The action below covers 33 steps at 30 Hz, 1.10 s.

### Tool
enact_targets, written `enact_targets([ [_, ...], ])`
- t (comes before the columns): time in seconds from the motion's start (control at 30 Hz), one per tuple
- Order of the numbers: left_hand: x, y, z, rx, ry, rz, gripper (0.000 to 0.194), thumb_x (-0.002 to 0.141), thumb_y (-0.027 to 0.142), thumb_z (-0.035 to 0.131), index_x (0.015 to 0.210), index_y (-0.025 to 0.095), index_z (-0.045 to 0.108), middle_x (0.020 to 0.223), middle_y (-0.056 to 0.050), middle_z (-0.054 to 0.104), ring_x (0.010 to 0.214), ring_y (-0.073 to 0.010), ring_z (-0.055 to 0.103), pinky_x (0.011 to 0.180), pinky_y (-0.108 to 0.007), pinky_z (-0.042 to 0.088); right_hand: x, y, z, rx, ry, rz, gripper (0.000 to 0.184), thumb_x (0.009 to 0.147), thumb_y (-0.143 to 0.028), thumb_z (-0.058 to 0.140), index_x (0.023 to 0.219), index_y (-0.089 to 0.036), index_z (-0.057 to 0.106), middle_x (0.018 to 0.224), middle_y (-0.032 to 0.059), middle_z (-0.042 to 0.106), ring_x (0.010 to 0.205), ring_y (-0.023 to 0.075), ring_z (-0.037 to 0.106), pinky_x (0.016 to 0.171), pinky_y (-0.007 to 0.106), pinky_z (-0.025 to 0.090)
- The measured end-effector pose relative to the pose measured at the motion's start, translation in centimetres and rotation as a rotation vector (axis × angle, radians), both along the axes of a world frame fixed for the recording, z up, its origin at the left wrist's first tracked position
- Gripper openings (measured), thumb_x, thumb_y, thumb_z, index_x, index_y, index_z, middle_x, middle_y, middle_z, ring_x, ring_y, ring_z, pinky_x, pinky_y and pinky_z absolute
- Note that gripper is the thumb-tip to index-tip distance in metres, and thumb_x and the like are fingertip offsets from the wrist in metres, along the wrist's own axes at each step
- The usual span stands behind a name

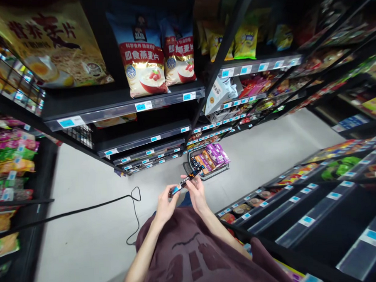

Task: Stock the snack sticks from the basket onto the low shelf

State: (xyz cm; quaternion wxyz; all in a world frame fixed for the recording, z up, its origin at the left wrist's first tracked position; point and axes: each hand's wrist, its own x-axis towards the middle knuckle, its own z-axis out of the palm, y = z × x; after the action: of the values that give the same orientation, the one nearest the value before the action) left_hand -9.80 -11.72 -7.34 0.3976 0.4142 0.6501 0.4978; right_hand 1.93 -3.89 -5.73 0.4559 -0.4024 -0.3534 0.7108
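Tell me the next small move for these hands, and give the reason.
Probably ease the slim dark item forward toward the container: left hand and right hand both hold it, and its far end points toward the purple packages there.

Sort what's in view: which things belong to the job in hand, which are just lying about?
Job in hand: dark slim item, held by left hand and right hand; possibly the cart beyond.
Lying about: black cable; shelved oatmeal bags.

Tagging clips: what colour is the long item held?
The item: mostly black, blue near the left hand; head view.
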Motion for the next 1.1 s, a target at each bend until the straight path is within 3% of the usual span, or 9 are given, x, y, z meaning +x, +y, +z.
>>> enact_targets([
  [0.1, 0.0, -0.3, 0.6, -0.058, -0.064, -0.115, 0.034, 0.096, 0.045, 0.046, 0.102, 0.018, 0.066, 0.081, -0.005, 0.073, 0.075, -0.0178, 0.067, 0.076, -0.028, 0.049, -0.2, 0.1, -0.2, -0.002, -0.050, -0.054, 0.042, 0.074, -0.032, 0.080, 0.104, -0.022, 0.053, 0.084, 0.0000, 0.067, 0.070, 0.0131, 0.059, 0.064, 0.024, 0.047],
  [0.2, 0.1, -0.5, 0.7, -0.088, -0.108, -0.145, 0.037, 0.096, 0.049, 0.045, 0.100, 0.018, 0.067, 0.071, -0.003, 0.072, 0.068, -0.0180, 0.067, 0.073, -0.027, 0.048, -0.4, 0.4, -0.2, 0.007, -0.117, -0.063, 0.040, 0.075, -0.034, 0.080, 0.103, -0.019, 0.057, 0.076, -0.0014, 0.062, 0.058, 0.0092, 0.049, 0.050, 0.020, 0.037],
  [0.47, -0.3, -0.6, 0.8, -0.087, -0.099, -0.108, 0.035, 0.095, 0.048, 0.048, 0.095, 0.019, 0.068, 0.069, -0.002, 0.070, 0.066, -0.0175, 0.065, 0.071, -0.026, 0.047, -0.9, 0.1, 0.1, 0.008, -0.142, -0.072, 0.036, 0.074, -0.038, 0.080, 0.093, -0.019, 0.057, 0.075, -0.0018, 0.059, 0.055, 0.0082, 0.046, 0.048, 0.021, 0.036],
  [0.8, -0.4, -0.5, -0.6, 0.019, -0.022, 0.032, 0.035, 0.086, 0.039, 0.064, 0.115, 0.020, 0.063, 0.104, -0.007, 0.070, 0.091, -0.0180, 0.064, 0.079, -0.028, 0.050, -0.7, 0.0, -0.2, -0.091, -0.075, -0.135, 0.036, 0.073, -0.036, 0.079, 0.095, -0.021, 0.055, 0.080, -0.0037, 0.056, 0.047, 0.0047, 0.037, 0.042, 0.021, 0.031],
  [0.97, -0.4, -0.6, -0.3, 0.146, 0.100, -0.001, 0.044, 0.074, 0.029, 0.076, 0.115, 0.021, 0.061, 0.121, -0.011, 0.059, 0.109, -0.0220, 0.060, 0.081, -0.030, 0.052, -0.9, 0.1, -0.2, -0.104, -0.047, -0.154, 0.033, 0.072, -0.033, 0.080, 0.089, -0.020, 0.054, 0.073, -0.0052, 0.053, 0.045, 0.0042, 0.038, 0.041, 0.020, 0.032],
  [1.1, -0.2, -0.7, -0.6, 0.173, 0.159, -0.017, 0.034, 0.081, 0.027, 0.069, 0.114, 0.022, 0.063, 0.121, -0.011, 0.058, 0.111, -0.0216, 0.059, 0.077, -0.027, 0.052, -0.7, -0.1, 0.0, -0.100, -0.029, -0.105, 0.030, 0.074, -0.032, 0.077, 0.089, -0.020, 0.054, 0.076, -0.0034, 0.058, 0.045, 0.0049, 0.042, 0.043, 0.022, 0.037],
])
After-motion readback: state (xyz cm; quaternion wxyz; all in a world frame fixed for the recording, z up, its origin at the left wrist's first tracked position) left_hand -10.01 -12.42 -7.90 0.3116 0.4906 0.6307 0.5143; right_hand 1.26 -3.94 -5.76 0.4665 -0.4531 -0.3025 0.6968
